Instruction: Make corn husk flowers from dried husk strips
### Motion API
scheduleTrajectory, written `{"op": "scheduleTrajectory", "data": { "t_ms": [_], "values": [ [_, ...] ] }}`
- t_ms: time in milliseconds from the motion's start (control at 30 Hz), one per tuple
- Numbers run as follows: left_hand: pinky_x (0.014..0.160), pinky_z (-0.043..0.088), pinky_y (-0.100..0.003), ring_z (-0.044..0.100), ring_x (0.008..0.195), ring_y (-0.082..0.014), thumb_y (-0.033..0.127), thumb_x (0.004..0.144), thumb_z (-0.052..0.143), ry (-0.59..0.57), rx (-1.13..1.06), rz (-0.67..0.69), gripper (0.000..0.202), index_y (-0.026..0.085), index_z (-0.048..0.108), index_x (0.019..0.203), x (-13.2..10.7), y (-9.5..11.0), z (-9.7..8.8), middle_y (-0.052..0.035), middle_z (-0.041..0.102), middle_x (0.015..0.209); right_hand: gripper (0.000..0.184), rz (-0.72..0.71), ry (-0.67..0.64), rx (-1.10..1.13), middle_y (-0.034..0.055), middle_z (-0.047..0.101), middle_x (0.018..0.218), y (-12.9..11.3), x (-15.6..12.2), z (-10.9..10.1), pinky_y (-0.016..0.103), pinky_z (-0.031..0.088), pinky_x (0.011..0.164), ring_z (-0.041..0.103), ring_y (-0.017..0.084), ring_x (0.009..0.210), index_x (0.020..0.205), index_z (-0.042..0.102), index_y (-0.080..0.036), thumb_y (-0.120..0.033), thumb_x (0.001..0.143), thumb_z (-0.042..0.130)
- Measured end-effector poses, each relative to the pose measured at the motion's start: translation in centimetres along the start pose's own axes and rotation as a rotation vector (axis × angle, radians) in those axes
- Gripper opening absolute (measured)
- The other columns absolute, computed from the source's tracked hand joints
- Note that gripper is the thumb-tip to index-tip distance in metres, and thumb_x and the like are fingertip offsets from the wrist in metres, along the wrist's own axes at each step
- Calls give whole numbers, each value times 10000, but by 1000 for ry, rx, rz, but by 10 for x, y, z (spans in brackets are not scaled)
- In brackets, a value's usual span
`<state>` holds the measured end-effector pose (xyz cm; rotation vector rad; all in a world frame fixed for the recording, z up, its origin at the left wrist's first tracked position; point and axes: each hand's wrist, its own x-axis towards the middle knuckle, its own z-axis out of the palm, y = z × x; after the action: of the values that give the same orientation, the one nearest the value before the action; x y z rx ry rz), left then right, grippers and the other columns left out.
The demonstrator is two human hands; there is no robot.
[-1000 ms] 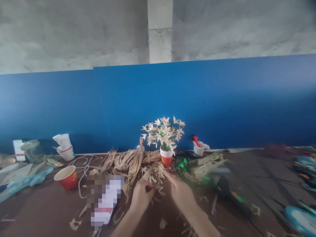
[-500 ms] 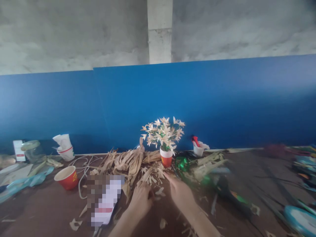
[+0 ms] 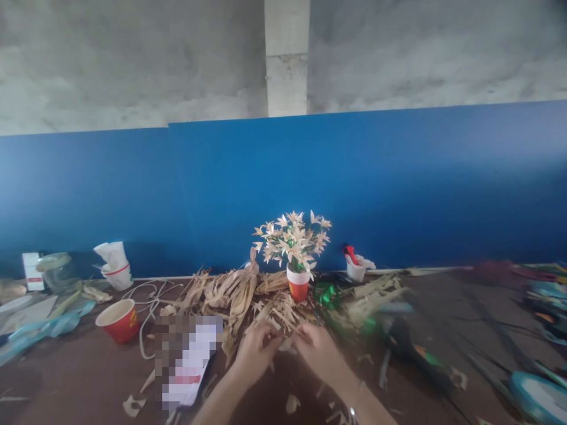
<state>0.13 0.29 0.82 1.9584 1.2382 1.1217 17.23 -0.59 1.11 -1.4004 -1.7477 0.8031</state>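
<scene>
Left hand (image 3: 256,349) and right hand (image 3: 318,352) both pinch one dried husk strip (image 3: 286,344); I'd grip close together, looks brittle

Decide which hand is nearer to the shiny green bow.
Right. The right hand sits just in front of the green bow, slightly to its left; the left hand is farther left, beside the right hand.
</scene>
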Motion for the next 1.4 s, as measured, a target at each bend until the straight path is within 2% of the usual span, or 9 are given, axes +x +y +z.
{"op": "scheduleTrajectory", "data": {
  "t_ms": [167, 367, 433, 533, 667, 867, 1100, 1267, 1400],
  "values": [
    [823, 411, -374, 532, 914, -223, 116, 745, 541, 14, 205, 246, 194, 203, 620, 899, -6, 15, -6, -72, 605, 932, 319, 76, 32, 159, -53, 347, 505, 6, 7, 0, 212, 240, 476, 337, 93, 519, 545, 441, -170, -397, 765, 483],
    [774, 412, -375, 536, 860, -217, 125, 783, 526, 36, 364, 325, 139, 214, 634, 783, -9, 18, -6, -52, 618, 871, 368, 147, -28, 284, -62, 330, 474, 8, 10, 1, 206, 220, 442, 301, 76, 479, 522, 415, -175, -453, 732, 533],
    [762, 418, -363, 545, 835, -211, 156, 795, 532, 71, 296, 281, 120, 206, 627, 741, -7, 17, -4, -50, 622, 835, 340, 160, -41, 313, -55, 375, 477, 5, 9, 1, 202, 250, 444, 333, 79, 479, 533, 462, -167, -438, 722, 546],
    [720, 444, -319, 568, 785, -195, 202, 782, 564, 122, 66, 161, 104, 190, 612, 691, -5, 15, 1, -46, 627, 781, 232, 140, -47, 390, -38, 491, 551, 0, 7, 0, 197, 325, 483, 416, 94, 522, 691, 589, -152, -384, 678, 587],
    [648, 453, -267, 582, 733, -181, 214, 737, 597, 97, -156, 20, 93, 174, 621, 657, -2, 11, 8, -41, 624, 731, 218, 79, -89, 429, -42, 483, 567, -5, 4, 0, 195, 350, 505, 412, 89, 530, 715, 581, -144, -359, 676, 581],
    [667, 447, -274, 582, 726, -184, 154, 685, 577, 131, -120, -35, 65, 172, 618, 637, -2, 9, 9, -44, 628, 726, 149, 37, -30, 299, -54, 405, 537, -5, 2, -1, 187, 320, 491, 364, 87, 534, 645, 546, -147, -283, 704, 527],
    [716, 433, -295, 573, 761, -198, 140, 680, 547, 141, 32, -17, 96, 187, 611, 625, -3, 4, 10, -40, 635, 711, 171, 16, 58, 154, -31, 462, 555, -8, -1, -3, 197, 347, 518, 422, 113, 569, 636, 578, -140, -270, 713, 498],
    [629, 436, -257, 575, 679, -174, 218, 714, 528, 144, -172, -165, 118, 160, 620, 667, 0, 5, 7, -30, 620, 686, 315, 41, -67, 371, -20, 520, 564, -1, 3, 1, 208, 380, 528, 480, 126, 561, 927, 632, -149, -377, 797, 457],
    [574, 412, -234, 545, 597, -149, 287, 705, 565, 140, -294, -255, 168, 137, 633, 667, 0, 10, 6, -14, 606, 622, 419, 132, -226, 587, -47, 513, 511, 8, 5, 5, 206, 376, 513, 470, 111, 493, 1163, 565, -195, -340, 776, 504]
  ]
}}
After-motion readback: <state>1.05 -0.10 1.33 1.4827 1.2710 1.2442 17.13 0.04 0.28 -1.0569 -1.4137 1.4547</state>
